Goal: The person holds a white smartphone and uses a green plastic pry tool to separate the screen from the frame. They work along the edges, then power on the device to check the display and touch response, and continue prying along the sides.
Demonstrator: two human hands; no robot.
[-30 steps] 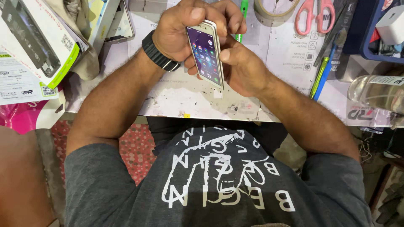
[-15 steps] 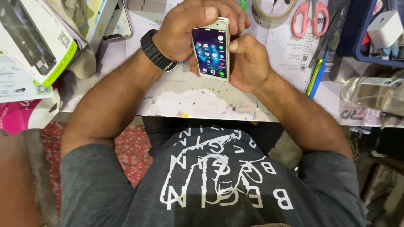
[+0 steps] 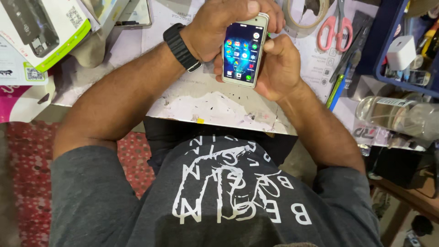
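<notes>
Phone: a small white smartphone with a lit screen of coloured icons (image 3: pixel 243 52), held up over the worn white table (image 3: pixel 206 100).
Left hand: the left hand (image 3: pixel 219 25) curls round the phone's top and left side. A black wristband (image 3: pixel 181 46) sits on that wrist.
Right hand: the right hand (image 3: pixel 279 68) grips the phone's right side, thumb at its edge.
Nearby: pink-handled scissors (image 3: pixel 336 25) and a roll of clear tape (image 3: pixel 304 16) lie past the hands, apart from them.
</notes>
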